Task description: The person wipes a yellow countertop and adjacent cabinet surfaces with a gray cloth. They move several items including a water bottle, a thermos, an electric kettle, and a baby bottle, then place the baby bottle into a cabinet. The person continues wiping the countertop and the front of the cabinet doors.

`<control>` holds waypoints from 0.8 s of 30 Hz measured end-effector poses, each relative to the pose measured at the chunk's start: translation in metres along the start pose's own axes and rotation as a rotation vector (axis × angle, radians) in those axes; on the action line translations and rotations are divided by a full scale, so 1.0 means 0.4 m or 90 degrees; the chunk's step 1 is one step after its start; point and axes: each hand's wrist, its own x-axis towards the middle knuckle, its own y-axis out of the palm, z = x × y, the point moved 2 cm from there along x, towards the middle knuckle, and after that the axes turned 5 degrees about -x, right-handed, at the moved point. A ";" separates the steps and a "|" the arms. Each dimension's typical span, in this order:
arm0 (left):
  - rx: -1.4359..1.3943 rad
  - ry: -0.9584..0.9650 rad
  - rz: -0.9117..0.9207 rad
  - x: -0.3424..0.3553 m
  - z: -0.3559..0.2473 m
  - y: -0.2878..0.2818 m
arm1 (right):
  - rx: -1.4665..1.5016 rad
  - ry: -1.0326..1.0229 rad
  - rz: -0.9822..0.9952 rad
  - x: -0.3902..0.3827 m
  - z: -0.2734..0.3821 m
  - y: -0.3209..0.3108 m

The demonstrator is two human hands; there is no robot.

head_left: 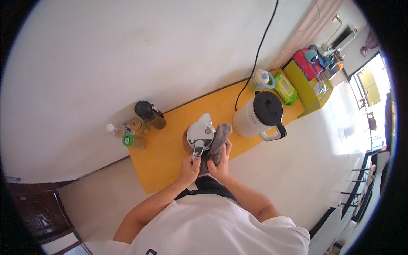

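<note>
A kettle (199,135) with a shiny silver lid and spout stands on the yellow table (178,114) in front of me. My left hand (188,171) is closed around its handle, the thumb near the top. In my right hand (221,165) is a bunched grey cloth (219,142), which lies along the kettle's right side. Part of the cloth hangs down between my hands. The lower body of the kettle is mostly hidden by its lid and my hands.
Right of the kettle stands a large white jug (250,119) with a black lid. Behind it are a blue-handled bottle (261,78) and a green wipes pack (284,88). A dark bottle (149,114) and several small bottles stand left. A black cord (260,46) runs down the wall.
</note>
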 end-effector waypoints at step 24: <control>-0.078 -0.172 0.178 -0.008 0.027 -0.180 | 0.142 0.094 0.087 -0.002 -0.143 0.051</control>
